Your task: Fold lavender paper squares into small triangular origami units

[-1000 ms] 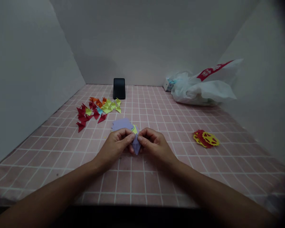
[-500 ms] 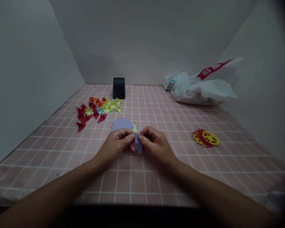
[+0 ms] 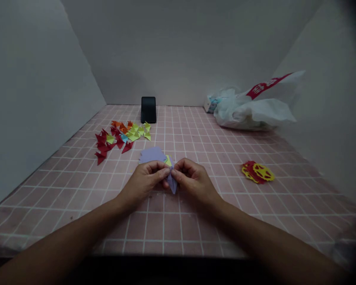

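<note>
A folded piece of purple origami paper is held between my two hands, its pointed end hanging down toward me. My left hand pinches it from the left with thumb and fingers. From the right, my right hand pinches its upper part, the thumb close to the left thumb. The upper folds are partly hidden by the fingers. Just behind my left hand lies a stack of purple paper, with a bit of yellow paper showing beside it.
Several folded paper cranes in red, orange, yellow and blue lie at the left. A black phone leans upright behind them. Red and yellow cut-out discs lie at the right. A white plastic bag and a small box stand at the back right.
The two thumbs have come closer together on the purple paper, and its lower point has shifted slightly to the left. Everything else on the table stays put.
</note>
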A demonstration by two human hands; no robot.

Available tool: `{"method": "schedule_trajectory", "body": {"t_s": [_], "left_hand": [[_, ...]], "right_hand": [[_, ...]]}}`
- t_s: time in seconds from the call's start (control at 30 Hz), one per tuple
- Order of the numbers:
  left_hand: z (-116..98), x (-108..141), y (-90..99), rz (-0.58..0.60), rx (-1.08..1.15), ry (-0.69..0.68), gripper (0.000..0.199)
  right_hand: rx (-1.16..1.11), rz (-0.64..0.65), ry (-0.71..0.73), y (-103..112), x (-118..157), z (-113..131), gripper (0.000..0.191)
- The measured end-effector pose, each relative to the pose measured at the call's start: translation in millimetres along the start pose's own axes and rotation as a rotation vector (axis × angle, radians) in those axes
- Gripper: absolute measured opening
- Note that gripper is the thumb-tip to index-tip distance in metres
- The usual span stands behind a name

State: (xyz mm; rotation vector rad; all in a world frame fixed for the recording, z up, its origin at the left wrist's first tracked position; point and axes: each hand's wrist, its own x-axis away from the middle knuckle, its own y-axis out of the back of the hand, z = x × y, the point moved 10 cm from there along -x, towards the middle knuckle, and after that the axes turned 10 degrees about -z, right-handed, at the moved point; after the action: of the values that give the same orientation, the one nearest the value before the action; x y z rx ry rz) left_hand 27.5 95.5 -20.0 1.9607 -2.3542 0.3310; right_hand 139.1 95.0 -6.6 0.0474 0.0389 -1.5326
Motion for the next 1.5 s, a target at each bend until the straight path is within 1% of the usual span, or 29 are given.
{"method": "schedule_trajectory", "body": {"t_s": [0.23,0.47,0.67,0.97,1.1,1.27,1.5], "left_hand": [[0.4,-0.6,1.0,-0.010,0.021,0.006,0.021],[1.9,-1.3,1.5,-0.012,0.031,0.015,0.021],[2.4,-1.6,2.3,-0.022,0.049,0.014,0.021],[4.1,-0.9,-1.8,-0.019,0.058,0.021,0.025],[2.1,-0.9,-0.1,-0.048,0.038,0.003,0.025],[-3.9,0.2,0.7,-0.074,-0.025,-0.039,0.023],[-8.2,3.9,4.7,-0.140,-0.052,-0.065,0.022]], "right_hand": [[-0.021,0.011,-0.006,-0.8,0.8,-1.3,0.019],[0.015,0.002,0.008,0.5,0.2,-1.6,0.019],[-0.021,-0.003,-0.012,-0.4,1.0,-4.9,0.019],[-0.042,0.005,-0.008,-2.2,1.7,-8.8,0.019],[-0.091,0.037,-0.039,-6.0,3.3,-9.2,0.019],[-0.085,0.032,-0.015,-5.7,2.9,-5.3,0.018],[-0.119,0.058,-0.028,-9.2,5.5,-4.0,0.018]]}}
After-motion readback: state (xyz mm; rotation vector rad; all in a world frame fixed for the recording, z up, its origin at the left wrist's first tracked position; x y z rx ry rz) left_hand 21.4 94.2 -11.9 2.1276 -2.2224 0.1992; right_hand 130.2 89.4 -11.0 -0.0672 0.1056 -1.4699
